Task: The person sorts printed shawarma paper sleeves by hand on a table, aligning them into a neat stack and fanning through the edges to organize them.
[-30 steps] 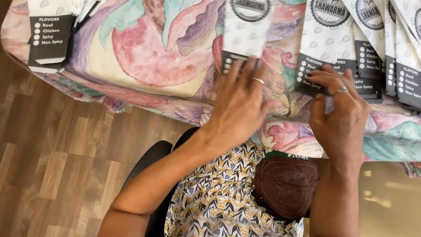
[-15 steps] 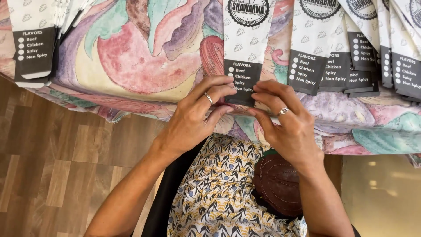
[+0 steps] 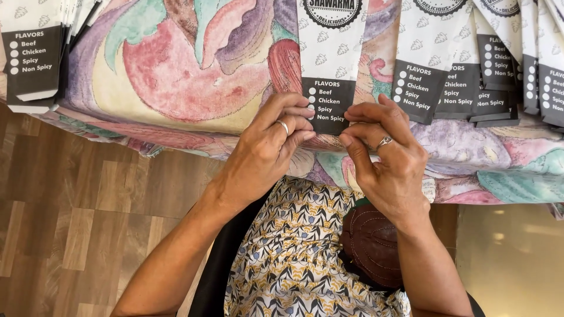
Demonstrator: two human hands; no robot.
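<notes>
Your left hand (image 3: 267, 147) and right hand (image 3: 390, 155) meet at the near edge of the surface (image 3: 176, 76), which is draped in a cloth painted with pastel fruit shapes. Both forearms rise from your lap, wrists bent back, knuckles toward the camera. The fingers (image 3: 294, 114) of each hand pinch the dark lower end of a long white paper sleeve with a black printed panel (image 3: 332, 64), which lies flat across the near edge. A fanned row of similar sleeves (image 3: 470, 76) lies to its right; another stack (image 3: 35, 58) sits at the left corner.
</notes>
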